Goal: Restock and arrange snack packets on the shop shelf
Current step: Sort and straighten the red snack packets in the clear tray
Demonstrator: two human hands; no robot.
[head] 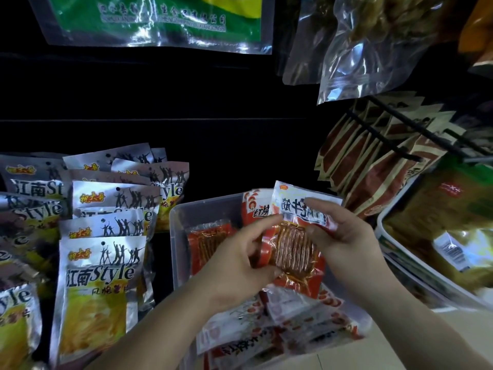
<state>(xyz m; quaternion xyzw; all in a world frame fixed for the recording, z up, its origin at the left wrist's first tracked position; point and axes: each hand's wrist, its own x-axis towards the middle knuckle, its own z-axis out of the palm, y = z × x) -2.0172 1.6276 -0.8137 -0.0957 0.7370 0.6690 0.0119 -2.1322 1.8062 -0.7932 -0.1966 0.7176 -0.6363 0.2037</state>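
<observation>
Both hands hold red and white snack packets over a clear plastic bin. My right hand grips a red packet with a white label and a clear window showing brown strips. My left hand pinches the left edge of that packet, with a second red packet just behind it. One more red packet lies flat inside the bin. Several similar packets are piled at the bin's near end.
Silver and yellow pouches stand in rows at the left. Brown packets hang on black hooks at the right, above a white tray of olive-coloured bags. Clear and green bags hang overhead. The shelf back is dark.
</observation>
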